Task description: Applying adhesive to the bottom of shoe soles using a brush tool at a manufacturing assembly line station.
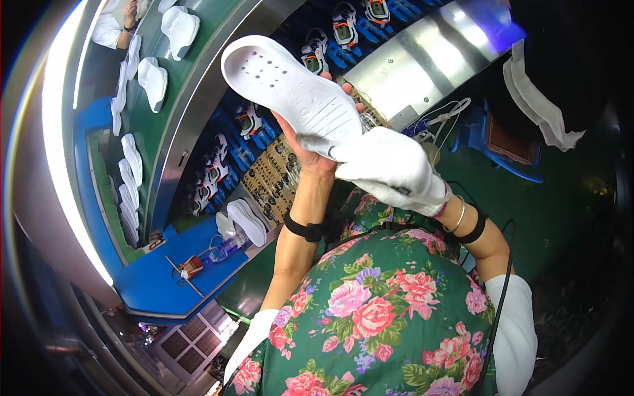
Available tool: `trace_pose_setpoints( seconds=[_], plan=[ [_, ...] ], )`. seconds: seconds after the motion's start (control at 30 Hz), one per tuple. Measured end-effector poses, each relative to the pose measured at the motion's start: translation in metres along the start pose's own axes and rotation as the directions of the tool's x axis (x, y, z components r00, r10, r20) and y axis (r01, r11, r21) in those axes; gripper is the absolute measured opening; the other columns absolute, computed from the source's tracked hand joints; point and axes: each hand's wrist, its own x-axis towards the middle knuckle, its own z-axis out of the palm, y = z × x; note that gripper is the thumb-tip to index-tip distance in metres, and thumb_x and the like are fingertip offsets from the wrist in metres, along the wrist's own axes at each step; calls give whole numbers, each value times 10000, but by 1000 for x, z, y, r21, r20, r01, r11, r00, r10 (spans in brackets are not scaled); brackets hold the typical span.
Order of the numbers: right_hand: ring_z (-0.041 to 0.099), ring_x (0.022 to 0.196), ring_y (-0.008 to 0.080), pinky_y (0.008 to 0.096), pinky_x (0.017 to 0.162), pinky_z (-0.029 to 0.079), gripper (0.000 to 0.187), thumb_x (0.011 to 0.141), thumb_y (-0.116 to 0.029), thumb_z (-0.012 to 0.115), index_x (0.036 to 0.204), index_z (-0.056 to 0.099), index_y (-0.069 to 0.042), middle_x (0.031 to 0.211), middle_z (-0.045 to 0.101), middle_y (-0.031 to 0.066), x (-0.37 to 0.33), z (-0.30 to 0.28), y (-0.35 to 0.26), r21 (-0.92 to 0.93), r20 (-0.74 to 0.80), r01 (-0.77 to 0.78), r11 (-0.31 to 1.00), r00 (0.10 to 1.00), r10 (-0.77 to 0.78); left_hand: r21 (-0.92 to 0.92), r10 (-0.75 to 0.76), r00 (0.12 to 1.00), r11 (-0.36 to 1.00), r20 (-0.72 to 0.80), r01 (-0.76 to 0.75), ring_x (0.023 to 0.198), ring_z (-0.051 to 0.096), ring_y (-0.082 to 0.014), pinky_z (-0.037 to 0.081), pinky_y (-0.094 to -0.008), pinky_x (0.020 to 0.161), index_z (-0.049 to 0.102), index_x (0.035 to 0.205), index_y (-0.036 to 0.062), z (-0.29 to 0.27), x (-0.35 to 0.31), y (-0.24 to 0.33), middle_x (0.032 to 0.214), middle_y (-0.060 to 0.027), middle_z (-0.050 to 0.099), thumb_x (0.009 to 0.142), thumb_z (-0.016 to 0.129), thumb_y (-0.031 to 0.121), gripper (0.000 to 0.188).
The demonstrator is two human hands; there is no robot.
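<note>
A white shoe sole [290, 86] is held up at chest height, its holed and grooved inner side facing me. My bare left hand [305, 150] grips it from underneath, with fingertips curling round its far edge. In a white knitted glove, my right hand [396, 168] is closed over the near end of the sole and covers that end. From the gloved fingers a small brush [317, 143] sticks out, its greyish tip blurred against the sole's left edge. The glove hides the brush's handle.
White soles [153, 84] lie on a green conveyor belt at left. Shoes [345, 25] stand on blue racks ahead, beside a shiny metal panel [422, 59]. A blue stool [502, 142] is at right. The blue table [155, 290] holds a purple-tinted bottle. Another person's hand [129, 13] shows top left.
</note>
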Motion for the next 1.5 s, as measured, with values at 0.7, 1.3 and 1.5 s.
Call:
trace_pose_setpoints(
  seconds=[0.7, 1.3, 1.5],
  plan=[
    [707, 870, 229, 346, 766, 560, 138, 779, -68, 797, 912, 771, -95, 932, 745, 68, -16, -18, 3, 269, 85, -187, 945, 982, 170, -34, -79, 996, 996, -33, 77, 1200, 507, -468, 504, -614, 970, 300, 1549, 177, -3, 3, 10, 1543, -225, 321, 845, 649, 652, 918],
    [705, 874, 241, 335, 790, 549, 101, 791, -12, 755, 890, 755, -36, 1031, 744, 130, -7, -42, 1, 62, 66, -240, 969, 970, 236, 161, -390, 916, 902, -92, 400, 1120, 587, -488, 506, -571, 969, 274, 1555, 72, -6, 5, 19, 1498, -336, 335, 829, 601, 630, 973],
    [685, 943, 280, 369, 793, 579, 305, 755, -42, 692, 1056, 738, -67, 1118, 718, 125, -18, -32, -5, -238, 219, 122, 963, 973, -69, 11, -399, 916, 917, 34, 399, 1115, 609, -456, 573, -487, 887, 348, 1517, 31, -7, 18, 16, 1423, -358, 418, 872, 519, 601, 878]
  ],
)
